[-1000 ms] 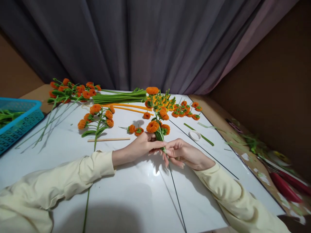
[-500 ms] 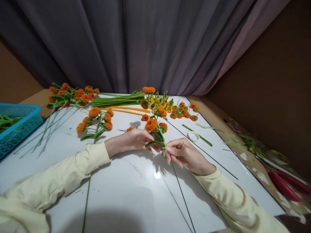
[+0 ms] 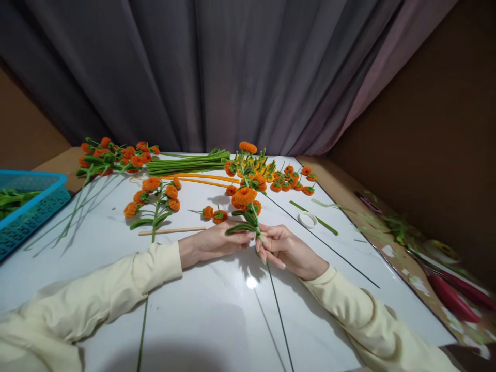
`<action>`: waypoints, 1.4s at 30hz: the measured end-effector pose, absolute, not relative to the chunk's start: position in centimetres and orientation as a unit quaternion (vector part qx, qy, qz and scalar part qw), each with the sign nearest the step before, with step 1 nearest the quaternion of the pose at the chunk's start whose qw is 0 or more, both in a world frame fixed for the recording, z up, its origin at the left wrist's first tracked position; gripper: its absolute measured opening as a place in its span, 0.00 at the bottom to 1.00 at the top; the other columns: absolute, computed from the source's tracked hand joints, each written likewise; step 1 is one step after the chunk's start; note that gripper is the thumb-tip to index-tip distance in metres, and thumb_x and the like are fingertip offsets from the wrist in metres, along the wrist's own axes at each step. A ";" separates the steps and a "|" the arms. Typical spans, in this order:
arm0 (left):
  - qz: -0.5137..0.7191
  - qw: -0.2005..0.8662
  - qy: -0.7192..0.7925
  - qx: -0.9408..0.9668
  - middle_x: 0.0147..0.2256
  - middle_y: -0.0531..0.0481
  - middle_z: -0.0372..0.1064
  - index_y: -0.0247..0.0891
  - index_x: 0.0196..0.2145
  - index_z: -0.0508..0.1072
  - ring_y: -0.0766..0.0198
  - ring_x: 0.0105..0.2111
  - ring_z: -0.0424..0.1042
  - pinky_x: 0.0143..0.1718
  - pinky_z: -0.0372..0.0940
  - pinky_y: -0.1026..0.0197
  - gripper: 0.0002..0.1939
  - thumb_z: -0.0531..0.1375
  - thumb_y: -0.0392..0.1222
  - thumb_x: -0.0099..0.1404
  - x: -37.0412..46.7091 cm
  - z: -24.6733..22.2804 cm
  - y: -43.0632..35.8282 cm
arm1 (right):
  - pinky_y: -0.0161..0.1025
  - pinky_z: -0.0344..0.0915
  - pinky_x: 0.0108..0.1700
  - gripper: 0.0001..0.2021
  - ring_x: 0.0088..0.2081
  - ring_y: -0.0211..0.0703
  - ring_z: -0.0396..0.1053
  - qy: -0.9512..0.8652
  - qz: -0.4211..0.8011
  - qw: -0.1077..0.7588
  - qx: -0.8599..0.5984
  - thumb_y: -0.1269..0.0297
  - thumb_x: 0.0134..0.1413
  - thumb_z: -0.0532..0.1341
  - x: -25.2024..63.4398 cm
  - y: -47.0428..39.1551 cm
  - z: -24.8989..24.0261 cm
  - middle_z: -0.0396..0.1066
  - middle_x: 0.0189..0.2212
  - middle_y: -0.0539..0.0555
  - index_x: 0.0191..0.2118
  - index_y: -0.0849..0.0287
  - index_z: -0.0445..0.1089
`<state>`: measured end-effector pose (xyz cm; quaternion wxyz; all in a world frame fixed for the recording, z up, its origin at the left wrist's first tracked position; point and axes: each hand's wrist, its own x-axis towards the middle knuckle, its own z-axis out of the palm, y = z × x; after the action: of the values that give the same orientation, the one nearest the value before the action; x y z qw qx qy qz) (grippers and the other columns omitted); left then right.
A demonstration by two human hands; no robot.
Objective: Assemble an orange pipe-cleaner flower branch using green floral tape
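Observation:
An orange pipe-cleaner flower stem [image 3: 245,197] stands tilted between my hands, with several fluffy heads, green leaves and a long thin dark green wire running down toward me. My right hand [image 3: 291,251] pinches it just below the leaves. My left hand [image 3: 217,241] closes on the same stem from the other side; a leaf partly hides its fingertips. Left of it lies a similar flower stem [image 3: 157,206], its long stalk passing under my left sleeve. Two loose orange flower heads [image 3: 214,214] and a thin wooden stick [image 3: 172,231] lie beyond my left hand.
Green pipe cleaners [image 3: 189,163] lie bundled at the back, near orange strips [image 3: 201,179]. More flower heads [image 3: 289,178] sit at the back right. A white tape roll [image 3: 307,220] lies right of the hands. A blue basket [image 3: 58,181] stands left; red-handled pliers [image 3: 453,299] lie far right.
Both hands have shifted slightly left and down with the flower stem, which has turned a little. The loose heads and wooden stick behind my left hand show more fully.

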<state>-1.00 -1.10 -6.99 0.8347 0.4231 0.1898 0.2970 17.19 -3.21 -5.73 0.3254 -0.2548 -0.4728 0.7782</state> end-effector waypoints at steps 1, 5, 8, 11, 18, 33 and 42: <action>0.297 0.831 0.189 0.430 0.27 0.49 0.70 0.33 0.27 0.75 0.65 0.32 0.67 0.38 0.60 0.62 0.14 0.71 0.46 0.49 -0.9 -6.9 -1.2 | 0.30 0.45 0.16 0.11 0.12 0.25 0.54 -0.474 0.779 0.321 -0.257 0.63 0.50 0.66 17.1 -3.2 -5.8 0.72 0.20 0.52 0.25 0.66 0.73; 0.324 0.804 0.210 0.452 0.26 0.50 0.70 0.33 0.28 0.75 0.64 0.29 0.68 0.37 0.60 0.61 0.14 0.71 0.45 0.48 -0.9 -6.7 -1.3 | 0.30 0.53 0.20 0.12 0.16 0.29 0.60 -0.494 0.767 0.301 -0.277 0.60 0.50 0.66 16.8 -3.3 -5.7 0.73 0.22 0.53 0.26 0.66 0.74; 0.326 0.789 0.225 0.469 0.24 0.50 0.70 0.31 0.26 0.75 0.65 0.27 0.68 0.34 0.60 0.62 0.13 0.70 0.44 0.51 -1.1 -6.8 -1.2 | 0.33 0.61 0.28 0.14 0.23 0.33 0.65 -0.536 0.733 0.291 -0.301 0.57 0.52 0.64 16.8 -3.4 -5.5 0.75 0.26 0.55 0.29 0.65 0.75; 0.341 0.760 0.272 0.481 0.21 0.50 0.69 0.31 0.22 0.73 0.66 0.24 0.67 0.32 0.60 0.62 0.12 0.69 0.43 0.53 -1.3 -7.0 -1.1 | 0.37 0.64 0.37 0.15 0.32 0.39 0.69 -0.604 0.655 0.280 -0.358 0.55 0.53 0.63 17.3 -3.2 -5.0 0.75 0.32 0.57 0.34 0.64 0.75; 0.328 0.693 0.383 0.515 0.21 0.55 0.67 0.34 0.20 0.73 0.69 0.24 0.62 0.28 0.56 0.65 0.10 0.69 0.40 0.49 -1.1 -5.6 -1.5 | 0.35 0.65 0.33 0.14 0.31 0.40 0.68 -0.759 0.318 0.346 -0.451 0.57 0.48 0.66 18.7 -3.2 -2.4 0.73 0.33 0.55 0.38 0.61 0.72; 0.297 0.714 0.393 0.497 0.21 0.52 0.67 0.32 0.20 0.72 0.74 0.18 0.56 0.20 0.51 0.66 0.15 0.68 0.47 0.51 -0.6 -6.6 -1.7 | 0.33 0.60 0.22 0.07 0.17 0.34 0.60 -0.719 0.357 0.362 -0.474 0.61 0.56 0.57 18.1 -3.8 -2.8 0.65 0.18 0.48 0.32 0.59 0.63; 0.270 0.739 0.390 0.479 0.20 0.53 0.64 0.30 0.22 0.74 0.75 0.17 0.54 0.18 0.44 0.66 0.15 0.67 0.48 0.52 -1.0 -6.5 -1.4 | 0.37 0.66 0.30 0.16 0.25 0.39 0.66 -0.722 0.376 0.332 -0.475 0.55 0.55 0.58 20.0 -2.8 -2.0 0.75 0.30 0.56 0.43 0.61 0.73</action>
<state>-0.99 -1.45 -6.48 0.7386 0.4791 0.3903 0.2695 20.03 -2.75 -1.98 0.3323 -0.4755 -0.7224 0.3763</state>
